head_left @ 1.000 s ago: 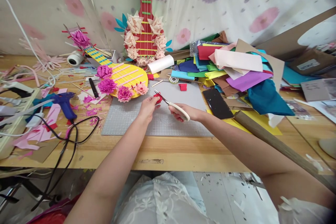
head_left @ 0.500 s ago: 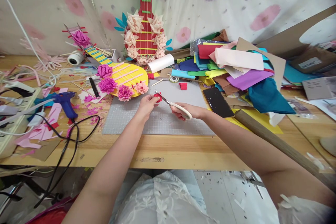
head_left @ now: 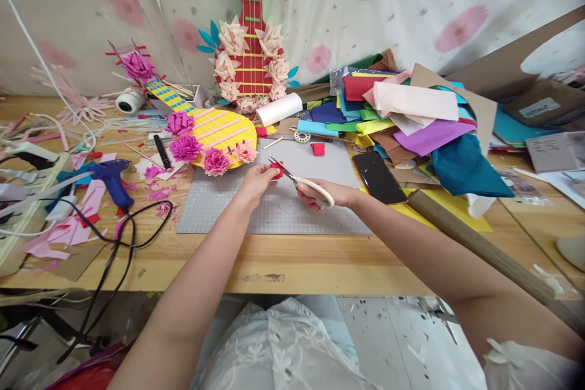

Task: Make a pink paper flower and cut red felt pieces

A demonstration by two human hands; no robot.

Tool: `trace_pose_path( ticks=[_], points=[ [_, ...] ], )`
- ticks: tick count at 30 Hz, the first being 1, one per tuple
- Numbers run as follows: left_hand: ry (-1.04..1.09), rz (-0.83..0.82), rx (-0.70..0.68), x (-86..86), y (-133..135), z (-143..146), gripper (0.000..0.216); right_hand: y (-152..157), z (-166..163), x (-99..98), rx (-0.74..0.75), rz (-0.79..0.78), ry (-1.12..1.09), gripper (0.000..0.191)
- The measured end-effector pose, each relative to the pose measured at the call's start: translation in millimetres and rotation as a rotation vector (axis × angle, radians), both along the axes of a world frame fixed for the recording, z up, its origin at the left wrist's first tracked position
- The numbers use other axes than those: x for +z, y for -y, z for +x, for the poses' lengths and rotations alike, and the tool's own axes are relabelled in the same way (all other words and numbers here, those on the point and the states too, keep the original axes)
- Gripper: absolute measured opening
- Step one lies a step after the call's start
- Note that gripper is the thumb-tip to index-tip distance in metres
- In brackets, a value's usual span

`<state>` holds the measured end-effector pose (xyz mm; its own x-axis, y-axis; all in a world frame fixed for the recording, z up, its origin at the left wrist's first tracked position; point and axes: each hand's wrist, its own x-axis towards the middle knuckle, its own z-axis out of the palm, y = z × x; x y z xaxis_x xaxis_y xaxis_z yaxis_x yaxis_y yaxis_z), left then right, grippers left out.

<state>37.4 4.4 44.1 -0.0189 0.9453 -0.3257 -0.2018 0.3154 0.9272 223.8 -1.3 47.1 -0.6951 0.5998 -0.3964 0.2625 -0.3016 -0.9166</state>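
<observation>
Pinched in my left hand [head_left: 258, 184] is a small piece of red paper [head_left: 277, 170]. My right hand [head_left: 315, 194] grips a pair of scissors [head_left: 319, 191] by its off-white handles. Its blades point up and left and meet the red paper; whether they are parted is too small to tell. Both hands are above a grey cutting mat [head_left: 219, 207]. Farther back on the mat lies another folded red piece [head_left: 317, 149], with a roll of tape [head_left: 301, 137] behind it.
A yellow paper instrument with flowers [head_left: 228, 134] lies left of the mat; a red one [head_left: 253, 67] stands behind. Colored paper [head_left: 425, 103] is heaped right, near a black phone [head_left: 379, 178]. A blue glue gun [head_left: 112, 180] and cables are at left.
The red paper has turned slightly in my left fingers and shows a bit more below the blades. The view has shifted slightly; my right hand is almost unmoved.
</observation>
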Motion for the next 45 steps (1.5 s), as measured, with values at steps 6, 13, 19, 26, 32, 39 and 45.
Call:
trace_pose_path(
  ticks=[6,13,19,26,32,39,45],
  points=[
    [0.028,-0.035,-0.021,2.0,1,-1,0.012,2,-1,0.6,-0.023,0.023,0.025,0.051],
    [0.066,-0.091,-0.055,-1.0,0,-7,0.011,0,1,-2.2,0.003,0.046,0.047,0.051],
    [0.064,-0.151,-0.132,-4.0,-1,-14,0.013,-1,3,-7.1,0.01,0.034,0.058,0.049],
    [0.072,-0.127,-0.117,-11.4,-2,-14,0.014,-1,6,-8.9,-0.022,-0.013,0.038,0.046],
    [0.193,0.14,-0.145,-16.8,2,-8,0.023,-4,-18,-3.4,-0.368,-0.269,-0.174,0.031],
    [0.201,0.306,-0.213,-15.1,3,-13,0.017,-5,-46,-6.0,-0.457,-0.526,-0.481,0.003],
    [0.22,0.298,-0.303,-16.4,-2,-20,0.017,-3,-49,-4.9,-0.404,-0.46,-0.541,0.012]
  ],
)
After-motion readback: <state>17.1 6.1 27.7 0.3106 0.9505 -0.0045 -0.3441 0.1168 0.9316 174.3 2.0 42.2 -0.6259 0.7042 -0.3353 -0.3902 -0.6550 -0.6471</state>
